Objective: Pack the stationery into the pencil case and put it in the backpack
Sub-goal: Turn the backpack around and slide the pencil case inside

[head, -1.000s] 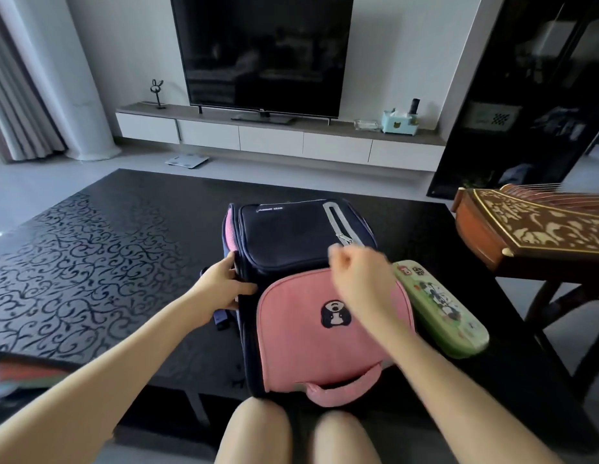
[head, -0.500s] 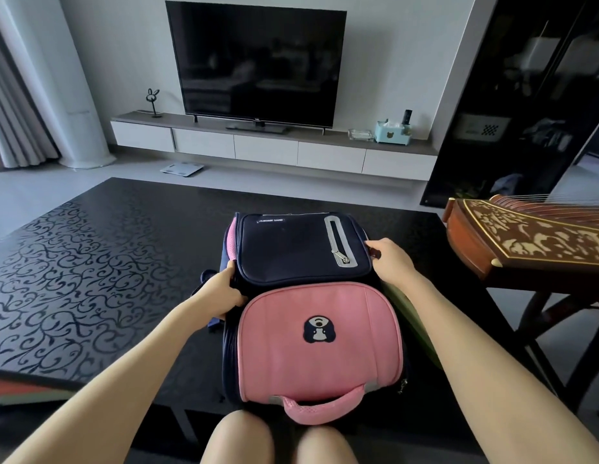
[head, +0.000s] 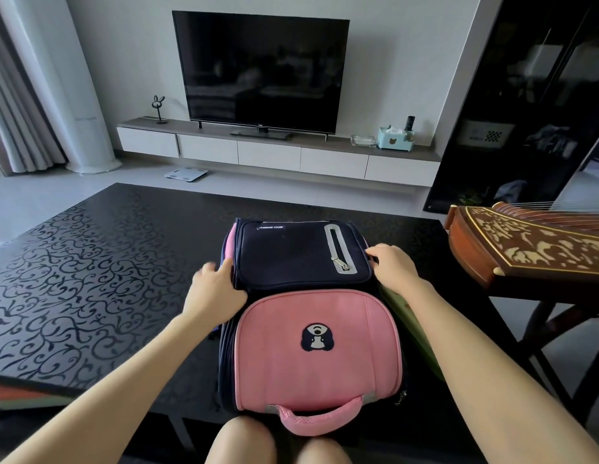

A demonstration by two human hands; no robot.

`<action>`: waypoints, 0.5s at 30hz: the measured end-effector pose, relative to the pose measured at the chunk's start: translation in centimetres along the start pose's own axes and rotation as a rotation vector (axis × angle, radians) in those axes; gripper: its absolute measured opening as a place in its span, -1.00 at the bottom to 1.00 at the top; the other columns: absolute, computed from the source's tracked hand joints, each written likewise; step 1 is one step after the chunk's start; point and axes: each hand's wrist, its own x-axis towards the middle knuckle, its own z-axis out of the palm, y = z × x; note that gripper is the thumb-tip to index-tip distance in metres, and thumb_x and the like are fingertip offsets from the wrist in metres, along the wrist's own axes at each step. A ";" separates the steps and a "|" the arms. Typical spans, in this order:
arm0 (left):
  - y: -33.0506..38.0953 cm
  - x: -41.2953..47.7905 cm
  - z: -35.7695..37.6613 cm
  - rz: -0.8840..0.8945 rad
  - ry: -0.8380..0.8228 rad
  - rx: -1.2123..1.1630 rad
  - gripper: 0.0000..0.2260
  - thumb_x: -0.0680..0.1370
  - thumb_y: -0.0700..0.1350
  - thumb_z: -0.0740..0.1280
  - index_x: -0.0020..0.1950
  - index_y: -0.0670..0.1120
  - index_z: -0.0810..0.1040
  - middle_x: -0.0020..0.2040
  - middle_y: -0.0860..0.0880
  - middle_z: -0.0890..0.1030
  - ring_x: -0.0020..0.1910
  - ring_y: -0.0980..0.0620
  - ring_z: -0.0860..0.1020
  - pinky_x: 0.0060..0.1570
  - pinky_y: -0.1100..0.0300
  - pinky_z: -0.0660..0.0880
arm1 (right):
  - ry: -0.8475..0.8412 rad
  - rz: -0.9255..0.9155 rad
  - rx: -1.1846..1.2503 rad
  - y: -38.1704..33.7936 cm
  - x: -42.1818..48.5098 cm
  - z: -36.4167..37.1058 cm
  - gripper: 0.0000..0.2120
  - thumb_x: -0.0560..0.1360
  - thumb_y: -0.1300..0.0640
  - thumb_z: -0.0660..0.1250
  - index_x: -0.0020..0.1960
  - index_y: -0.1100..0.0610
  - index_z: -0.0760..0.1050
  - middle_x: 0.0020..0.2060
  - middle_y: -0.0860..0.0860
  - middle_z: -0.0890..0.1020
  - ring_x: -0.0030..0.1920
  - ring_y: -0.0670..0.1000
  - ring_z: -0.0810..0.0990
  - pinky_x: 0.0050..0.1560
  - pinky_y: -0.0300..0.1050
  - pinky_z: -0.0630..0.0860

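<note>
Pink-and-navy backpack (head: pixel 311 316) lies flat at the table's (head: pixel 90 279) near edge. Left hand (head: pixel 214 289) and right hand (head: pixel 392 266) each press an open grip against its sides, clasping nothing. Green pencil case (head: pixel 413 333) peeks out under the right forearm.

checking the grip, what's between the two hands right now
In the head view, the navy upper section of the backpack spans the gap: the left hand is on its left edge, the right hand on its right edge.

— What's on the black scroll-patterned table (head: pixel 90 279)?
— A navy-and-pink backpack (head: pixel 311 313) lying flat, a green pencil case (head: pixel 413 326) just beside it on the right, mostly hidden by an arm
</note>
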 end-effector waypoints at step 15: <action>0.9 -0.9 5.0 0.442 0.254 -0.046 -0.47 0.48 0.20 0.01 0.09 -0.09 0.62 0.15 -0.03 0.62 0.27 -0.03 0.48 0.42 -0.08 0.05 | 0.142 -0.136 -0.296 -2.1 -4.2 -2.6 -0.85 0.54 0.32 0.09 0.06 0.27 0.38 -0.10 0.18 0.59 -0.20 0.19 0.52 -0.33 -0.11 0.25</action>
